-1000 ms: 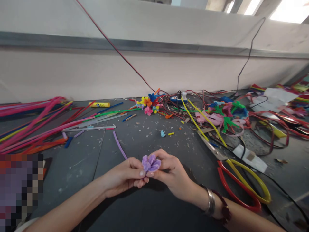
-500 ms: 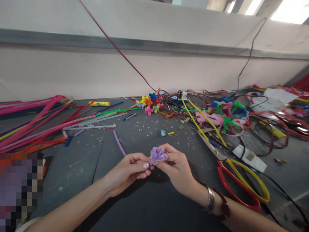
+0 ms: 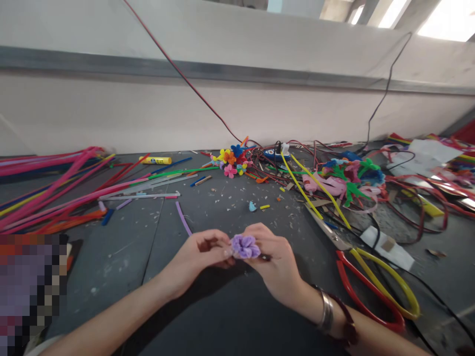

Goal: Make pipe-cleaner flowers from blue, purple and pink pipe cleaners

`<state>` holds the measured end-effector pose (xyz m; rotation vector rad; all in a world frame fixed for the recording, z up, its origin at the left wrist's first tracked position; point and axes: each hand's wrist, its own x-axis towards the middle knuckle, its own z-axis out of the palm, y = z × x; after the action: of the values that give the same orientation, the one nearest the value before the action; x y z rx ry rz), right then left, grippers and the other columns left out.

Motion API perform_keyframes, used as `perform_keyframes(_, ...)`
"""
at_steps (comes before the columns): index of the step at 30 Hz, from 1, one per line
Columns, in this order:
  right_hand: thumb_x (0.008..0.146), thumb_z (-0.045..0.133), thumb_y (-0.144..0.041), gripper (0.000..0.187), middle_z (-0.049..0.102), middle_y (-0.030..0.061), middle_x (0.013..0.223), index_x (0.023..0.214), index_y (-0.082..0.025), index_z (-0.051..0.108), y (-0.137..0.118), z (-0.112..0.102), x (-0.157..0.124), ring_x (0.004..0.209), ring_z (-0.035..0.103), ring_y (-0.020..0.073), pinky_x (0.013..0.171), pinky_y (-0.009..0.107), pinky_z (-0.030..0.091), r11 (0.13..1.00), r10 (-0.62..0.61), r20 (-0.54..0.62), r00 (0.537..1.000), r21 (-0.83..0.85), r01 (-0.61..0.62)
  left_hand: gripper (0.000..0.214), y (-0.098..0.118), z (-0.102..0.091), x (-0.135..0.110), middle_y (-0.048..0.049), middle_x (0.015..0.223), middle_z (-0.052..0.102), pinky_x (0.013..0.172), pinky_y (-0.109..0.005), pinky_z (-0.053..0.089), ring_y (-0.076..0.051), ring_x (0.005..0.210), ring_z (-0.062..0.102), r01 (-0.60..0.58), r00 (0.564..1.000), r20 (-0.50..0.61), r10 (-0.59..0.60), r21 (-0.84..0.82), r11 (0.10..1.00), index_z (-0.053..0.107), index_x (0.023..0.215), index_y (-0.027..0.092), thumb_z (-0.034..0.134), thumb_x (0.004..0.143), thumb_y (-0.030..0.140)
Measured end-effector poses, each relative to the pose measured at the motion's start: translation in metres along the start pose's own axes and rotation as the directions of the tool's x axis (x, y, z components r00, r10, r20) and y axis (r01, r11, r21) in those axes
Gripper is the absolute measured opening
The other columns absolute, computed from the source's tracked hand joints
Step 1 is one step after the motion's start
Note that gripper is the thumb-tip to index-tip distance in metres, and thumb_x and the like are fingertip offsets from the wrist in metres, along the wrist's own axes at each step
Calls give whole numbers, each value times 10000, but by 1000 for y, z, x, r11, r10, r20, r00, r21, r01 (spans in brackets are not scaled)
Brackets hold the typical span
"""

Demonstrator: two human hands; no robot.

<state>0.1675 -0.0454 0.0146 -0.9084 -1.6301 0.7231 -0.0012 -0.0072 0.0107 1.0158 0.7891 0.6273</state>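
The dark surface (image 3: 111, 267) spanned the lower view. Pink strips (image 3: 83, 158) lay at the left. Scissors (image 3: 343, 245) lay right of the right hand (image 3: 276, 259). It and the left hand (image 3: 200, 257) were clamped, each in a fingertip grip, on the purple flower (image 3: 245, 246) between them. A purple strip (image 3: 183, 217) lay just beyond the left hand.

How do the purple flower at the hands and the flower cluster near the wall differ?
Colour: the purple flower is all purple, while the flower cluster mixes yellow, orange, blue and pink. Support: the purple flower is held between the left hand and right hand; the flower cluster rests on the table, out of both hands. Number: the purple flower is one bloom, the flower cluster several. Both show petals.
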Motion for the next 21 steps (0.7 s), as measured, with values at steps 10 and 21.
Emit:
perform_keyframes(10, 778, 580, -111, 145, 674, 26, 728, 840, -200, 676, 4, 0, -1, 706, 560, 154, 667, 296, 492, 957, -203, 27, 979, -206, 204, 115, 38, 26, -27, -14, 733, 679, 647, -211, 479, -149, 697, 609, -124, 962, -146, 232, 523, 843, 666, 753, 162, 652, 702, 264)
perform_keyframes(21, 793, 541, -109, 153, 659, 28, 694, 720, -191, 648, 10, 2, -3, 706, 560, 155, 632, 282, 496, 962, -151, 70, 986, -220, 162, 100, 43, 18, -29, 3, 742, 677, 620, -163, 471, -111, 689, 610, -18, 984, -147, 104, 497, 868, 647, 800, 179, 642, 715, 231)
